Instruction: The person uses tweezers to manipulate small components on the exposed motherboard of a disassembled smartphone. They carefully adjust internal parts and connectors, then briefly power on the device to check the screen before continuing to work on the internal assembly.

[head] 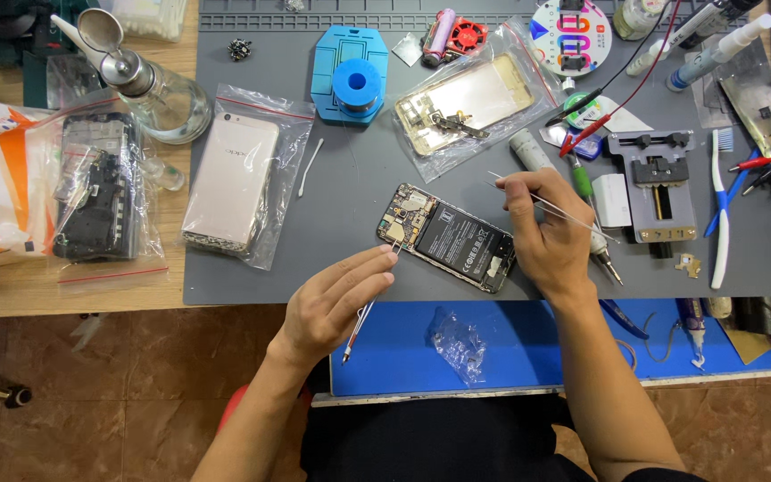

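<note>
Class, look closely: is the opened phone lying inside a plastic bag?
No. The opened phone lies bare on the grey mat, between the hands, while other phones sit in bags.

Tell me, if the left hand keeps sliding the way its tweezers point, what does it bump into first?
Probably the opened black phone with its back cover off. The left hand aims its thin metal tweezers up and right, and their tip already sits at the phone's near-left edge, though height is unclear.

Bright, even overhead light, soft shadows under the hands, mild glare on plastic bags, sharp focus throughout.
</note>
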